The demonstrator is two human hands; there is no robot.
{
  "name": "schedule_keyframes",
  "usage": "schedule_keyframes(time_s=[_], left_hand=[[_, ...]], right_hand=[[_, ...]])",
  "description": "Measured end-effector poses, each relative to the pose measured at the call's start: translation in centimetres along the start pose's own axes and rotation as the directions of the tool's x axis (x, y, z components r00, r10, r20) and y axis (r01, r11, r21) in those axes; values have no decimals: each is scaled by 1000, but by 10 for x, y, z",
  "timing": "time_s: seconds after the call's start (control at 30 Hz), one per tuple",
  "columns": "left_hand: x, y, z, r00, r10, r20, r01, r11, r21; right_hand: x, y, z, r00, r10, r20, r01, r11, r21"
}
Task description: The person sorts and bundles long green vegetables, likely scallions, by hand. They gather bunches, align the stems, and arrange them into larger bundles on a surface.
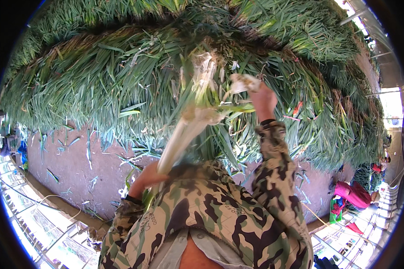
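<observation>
My left hand (149,178) is closed around a bundle of long white stalks (175,144), which look like leeks or large green onions. Their root ends point up and away from me and are blurred. Up and to the right, my right hand (263,99) grips pale, papery plant matter (244,84), perhaps peeled outer layers or roots; a yellow-green leaf hangs near it. Between the hands, further off, more white stalks (203,72) lie on the pile with their roots away from me. Behind everything spreads a broad heap of green leafy stalks (97,84).
More rows of leafy stalks (316,37) rise behind the nearest heap. Loose leaf scraps are scattered over the brown ground (74,164). At the lower right, a person in pink-red clothing (353,195) is beside a green crate (335,212). Metal framework runs along both sides.
</observation>
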State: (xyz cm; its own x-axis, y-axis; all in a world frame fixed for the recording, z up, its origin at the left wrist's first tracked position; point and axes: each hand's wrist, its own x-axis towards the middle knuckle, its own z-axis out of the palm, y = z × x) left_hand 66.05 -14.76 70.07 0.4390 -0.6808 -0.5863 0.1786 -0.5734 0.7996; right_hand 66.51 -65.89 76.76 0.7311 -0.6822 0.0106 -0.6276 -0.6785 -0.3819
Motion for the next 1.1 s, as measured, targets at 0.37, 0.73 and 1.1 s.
schedule_keyframes(time_s=[0.37,0.73,1.1], left_hand=[[-3,34,-15,993,-45,107,76,948,-310],[-3,35,-42,978,48,204,15,955,-296],[-25,-11,-83,998,-70,-10,61,923,-379]], right_hand=[[-101,-22,49,880,-287,379,-41,748,663],[-77,-64,43,856,-452,249,413,890,196],[-22,-14,-5,993,91,74,-114,896,428]])
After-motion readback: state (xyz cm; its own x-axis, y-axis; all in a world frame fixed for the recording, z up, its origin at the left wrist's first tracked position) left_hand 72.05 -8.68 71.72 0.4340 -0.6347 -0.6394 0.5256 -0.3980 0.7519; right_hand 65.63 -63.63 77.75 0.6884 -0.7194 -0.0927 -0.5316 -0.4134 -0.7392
